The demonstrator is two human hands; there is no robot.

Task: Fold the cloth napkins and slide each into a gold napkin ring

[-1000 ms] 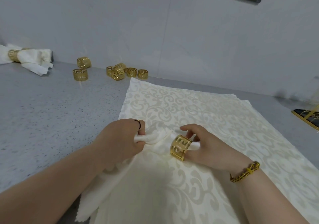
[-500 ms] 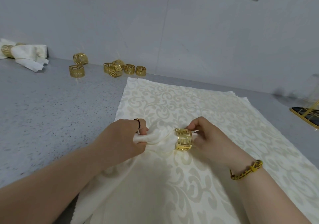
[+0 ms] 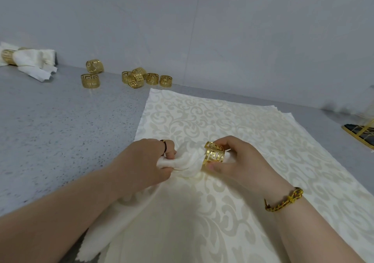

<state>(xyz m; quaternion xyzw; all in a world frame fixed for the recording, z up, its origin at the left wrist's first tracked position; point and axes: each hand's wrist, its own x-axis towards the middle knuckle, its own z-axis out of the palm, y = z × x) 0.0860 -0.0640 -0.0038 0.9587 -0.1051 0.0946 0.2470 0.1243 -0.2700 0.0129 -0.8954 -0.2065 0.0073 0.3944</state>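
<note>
A cream napkin (image 3: pixel 129 214) is gathered into a bunch at the middle of the counter. My left hand (image 3: pixel 145 161) grips the bunched cloth just left of its tip. A gold napkin ring (image 3: pixel 214 157) sits around the tip, and my right hand (image 3: pixel 236 161) pinches the ring between thumb and fingers. A little white cloth pokes out of the ring's right side. The rest of the napkin trails toward me under my left forearm.
A stack of flat patterned napkins (image 3: pixel 232 121) lies under my hands. Several loose gold rings (image 3: pixel 139 77) stand near the wall. A finished ringed napkin (image 3: pixel 26 59) lies far left. A gold-framed object (image 3: pixel 362 130) sits at the right edge.
My right hand has turned the ring and drawn it a little further along the bunched tip. My left hand keeps its grip in the same place.
</note>
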